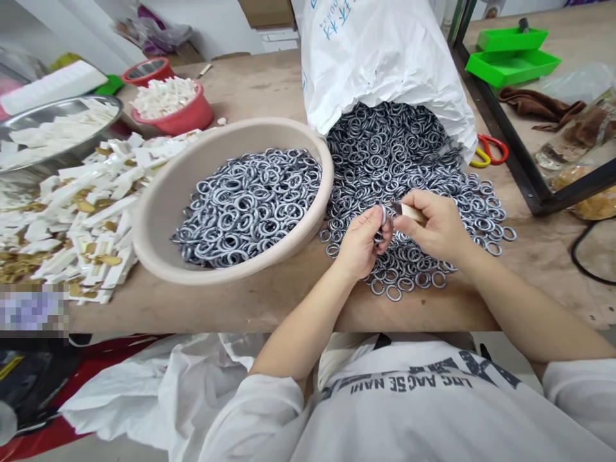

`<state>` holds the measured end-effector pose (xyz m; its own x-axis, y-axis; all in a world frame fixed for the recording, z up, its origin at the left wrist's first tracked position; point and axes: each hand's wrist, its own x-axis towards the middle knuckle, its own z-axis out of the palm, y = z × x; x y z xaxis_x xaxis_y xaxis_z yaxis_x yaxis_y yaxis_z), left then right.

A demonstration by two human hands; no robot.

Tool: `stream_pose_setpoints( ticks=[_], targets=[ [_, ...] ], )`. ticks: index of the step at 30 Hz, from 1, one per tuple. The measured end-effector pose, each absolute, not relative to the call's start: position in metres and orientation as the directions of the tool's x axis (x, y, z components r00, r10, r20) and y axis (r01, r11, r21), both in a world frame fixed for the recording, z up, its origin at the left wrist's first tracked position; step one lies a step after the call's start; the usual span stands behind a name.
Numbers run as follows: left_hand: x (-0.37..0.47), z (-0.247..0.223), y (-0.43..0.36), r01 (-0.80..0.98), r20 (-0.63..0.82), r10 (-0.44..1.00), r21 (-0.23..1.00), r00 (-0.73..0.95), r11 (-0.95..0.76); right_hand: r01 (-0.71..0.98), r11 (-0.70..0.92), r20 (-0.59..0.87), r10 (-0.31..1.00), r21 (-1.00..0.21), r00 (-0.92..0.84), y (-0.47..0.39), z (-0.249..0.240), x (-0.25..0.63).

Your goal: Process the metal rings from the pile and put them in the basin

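The person's left hand [360, 240] pinches one small grey metal split ring [382, 217] between thumb and fingers, holding it upright above the loose heap of the same rings [409, 167] that spills out of the white woven sack [380, 58] onto the wooden table [269, 301]. The right hand [436, 224] is closed around a small pale flat piece with a dark tip [409, 210], and this tip touches the held ring — the two hands meet just over the front edge of the heap. It seems that the step in hand is joining the piece with the ring, or opening the ring with it; which of the two cannot be told from here. The next move probably needs a steady grip of the left fingers and a fine push from the right, because the ring is small and slips easily. To the left stands a round beige plastic basin [158, 212], partly filled with rings. Further left lie many white flat plastic pieces with gold metal parts [81, 212], a red bowl [185, 115] with white bits and a steel tray [62, 157]. Scissors with red and yellow handles [488, 153] lie just beside the sack — at its right.
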<state>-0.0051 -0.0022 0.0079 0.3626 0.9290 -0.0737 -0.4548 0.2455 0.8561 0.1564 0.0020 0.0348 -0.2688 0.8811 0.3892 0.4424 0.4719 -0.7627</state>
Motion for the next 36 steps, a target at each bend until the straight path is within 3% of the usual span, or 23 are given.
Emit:
stream_pose_setpoints(
  ticks=[3,7,24,31,34,36],
  targets=[
    [-0.007,0.007,-0.001,-0.472,-0.111,0.935,0.839,0.338,0.271,0.596,0.566,0.42,0.824,-0.569,-0.382,-0.003,0.037,0.159],
    [-0.006,0.007,-0.001,-0.477,-0.145,0.934,0.828,0.326,0.295,0.651,0.592,0.421,0.803,-0.475,-0.423,-0.006,0.036,0.156],
    [-0.006,0.013,-0.006,-0.504,-0.153,0.921,0.799,0.358,0.328,0.579,0.624,0.461,0.78,-0.525,-0.423,-0.01,0.036,0.155],
    [-0.001,0.012,-0.013,-0.428,-0.005,0.835,0.857,0.55,0.287,0.645,0.313,0.298,0.945,-0.697,-0.136,0.029,0.018,0.179],
    [-0.006,0.012,-0.005,-0.456,-0.044,0.886,0.845,0.462,0.28,0.736,0.244,0.252,0.962,-0.631,-0.103,0.052,0.014,0.18],
    [-0.012,0.013,0.004,-0.489,-0.064,0.927,0.835,0.37,0.253,0.834,0.234,0.237,0.963,-0.499,-0.129,0.067,0.015,0.167]
  ],
)
